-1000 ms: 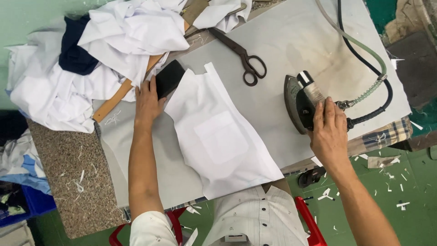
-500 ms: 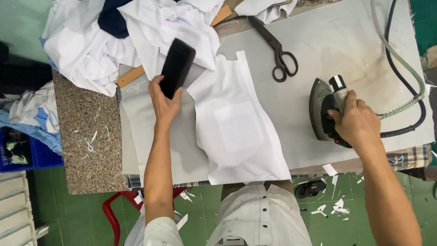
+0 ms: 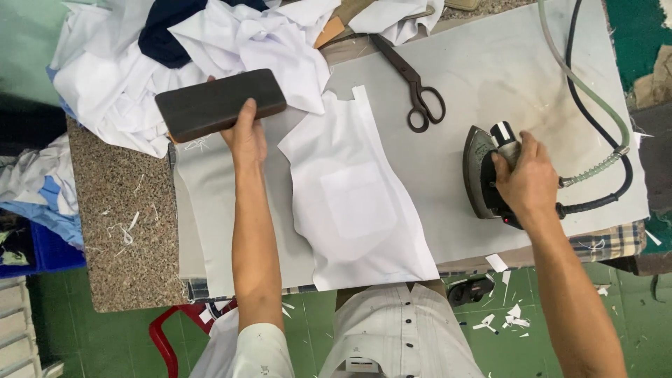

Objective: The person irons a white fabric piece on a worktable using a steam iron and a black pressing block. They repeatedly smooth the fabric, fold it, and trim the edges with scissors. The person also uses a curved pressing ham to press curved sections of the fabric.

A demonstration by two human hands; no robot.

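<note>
My left hand (image 3: pixel 246 133) grips a dark rectangular block (image 3: pixel 219 103), lifted above the left part of the grey pressing board (image 3: pixel 448 63). A white fabric panel with a sewn pocket (image 3: pixel 357 199) lies flat on the board between my arms. My right hand (image 3: pixel 526 180) is closed on the handle of a steam iron (image 3: pixel 481 171), which rests on the board at the right. A green hose and a black cable (image 3: pixel 595 105) run from the iron's back end off the top edge.
Large dark scissors (image 3: pixel 413 84) lie on the board above the panel. A heap of white and navy cloth (image 3: pixel 175 49) and a wooden ruler (image 3: pixel 332 31) sit at the upper left. A speckled stone counter (image 3: pixel 119 217) flanks the board; paper scraps litter the green floor (image 3: pixel 504 315).
My left hand has raised the dark block and swung it from nearly upright to lying sideways, further left. My right hand stays on the iron, which has barely shifted.
</note>
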